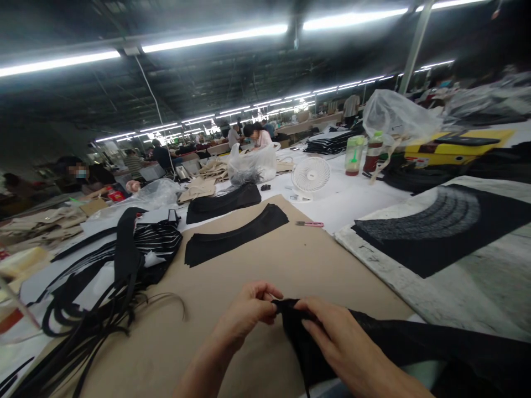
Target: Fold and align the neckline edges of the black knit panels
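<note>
My left hand (251, 305) pinches the upper edge of a black piece of fabric (398, 336) low in the head view. Beside it, my right hand (332, 323) is closed on the same edge, fingers bent over it. From there the fabric hangs down in front of me and stretches off to the right. Beyond my hands, a stack of curved black fabric pieces (236, 235) lies on the brown cardboard sheet (215, 298), with a second black stack (224, 203) behind it. Pink-handled thread snips (309, 224) rest near the sheet's right edge.
Black straps and strips (124, 260) are heaped at the left. A white fan (311, 177), a green-lidded bottle (354, 156) and a plastic bag (253, 163) stand farther back. On the right, a black panel (440, 226) lies on a pale board. Other people work in the background.
</note>
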Available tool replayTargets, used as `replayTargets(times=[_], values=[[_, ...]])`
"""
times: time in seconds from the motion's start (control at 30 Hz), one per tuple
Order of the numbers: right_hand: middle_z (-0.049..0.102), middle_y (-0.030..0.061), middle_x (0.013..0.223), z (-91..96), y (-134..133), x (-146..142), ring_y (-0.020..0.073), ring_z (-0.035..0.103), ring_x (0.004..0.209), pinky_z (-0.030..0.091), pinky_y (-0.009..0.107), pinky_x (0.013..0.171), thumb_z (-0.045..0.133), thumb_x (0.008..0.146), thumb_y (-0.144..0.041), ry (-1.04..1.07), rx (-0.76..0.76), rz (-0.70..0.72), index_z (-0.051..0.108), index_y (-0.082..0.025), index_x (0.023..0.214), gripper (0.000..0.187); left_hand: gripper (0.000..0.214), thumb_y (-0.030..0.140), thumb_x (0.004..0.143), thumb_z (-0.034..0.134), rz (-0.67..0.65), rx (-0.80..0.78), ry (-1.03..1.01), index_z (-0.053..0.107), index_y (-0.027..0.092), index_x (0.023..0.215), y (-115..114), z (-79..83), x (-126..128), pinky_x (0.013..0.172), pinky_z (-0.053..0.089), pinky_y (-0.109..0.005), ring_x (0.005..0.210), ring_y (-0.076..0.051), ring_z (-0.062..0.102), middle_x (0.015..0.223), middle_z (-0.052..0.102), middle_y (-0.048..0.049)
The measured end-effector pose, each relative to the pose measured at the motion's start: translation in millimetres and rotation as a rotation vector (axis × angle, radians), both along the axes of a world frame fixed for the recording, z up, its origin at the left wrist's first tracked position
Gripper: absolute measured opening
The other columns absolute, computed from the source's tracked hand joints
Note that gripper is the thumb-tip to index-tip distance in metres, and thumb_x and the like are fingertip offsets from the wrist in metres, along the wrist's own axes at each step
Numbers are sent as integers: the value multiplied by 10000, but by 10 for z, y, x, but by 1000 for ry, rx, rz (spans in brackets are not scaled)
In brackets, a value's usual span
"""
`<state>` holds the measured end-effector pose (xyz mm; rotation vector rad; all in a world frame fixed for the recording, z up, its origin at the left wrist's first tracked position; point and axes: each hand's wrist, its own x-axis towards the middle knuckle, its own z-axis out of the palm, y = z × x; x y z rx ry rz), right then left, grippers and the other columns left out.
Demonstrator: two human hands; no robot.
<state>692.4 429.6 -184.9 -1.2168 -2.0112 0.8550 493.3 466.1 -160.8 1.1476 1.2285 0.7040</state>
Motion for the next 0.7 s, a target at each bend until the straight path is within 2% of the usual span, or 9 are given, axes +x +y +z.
replayTargets(times=[0.13,0.3,0.43,0.53,0.63,0.7], values=[[660,2,887,134,-59,153,206,623,819,454,323,742,402,875,-223,-43,-73,-101,612,-243,954,225,311,210,520,544,-55,-12,62,661,122,794,38,68,-22,581,368,-229,594,-95,477,647,561,6],[627,-2,846,66,-115,160,192,599,747,424,309,696,391,896,-235,-12,-2,-160,565,-234,915,175,257,319,625,579,-84,79,109,654,138,792,10,-6,155,636,371,-244,684,-128,498,712,583,-9],[595,-17,770,30,-160,148,175,575,686,408,290,655,386,959,-314,47,9,-191,520,-235,886,172,254,427,674,584,9,226,178,575,174,680,41,-164,274,648,362,-266,679,-149,474,670,540,3],[584,-25,741,100,-213,242,169,574,670,416,278,637,355,988,-386,105,19,-242,507,-241,890,232,263,463,706,551,124,334,245,529,203,675,90,-248,265,672,354,-280,706,-172,470,679,524,9],[586,-26,701,232,-275,606,178,577,640,436,281,604,371,966,-484,96,65,-427,522,-251,931,280,292,502,703,552,207,387,276,512,214,668,110,-278,191,710,361,-292,736,-194,487,683,524,8],[585,-23,669,338,-321,1080,183,569,592,437,290,549,394,928,-578,44,74,-593,524,-255,996,355,332,532,671,590,219,385,272,510,211,641,91,-279,120,703,378,-293,722,-200,502,671,534,5]])
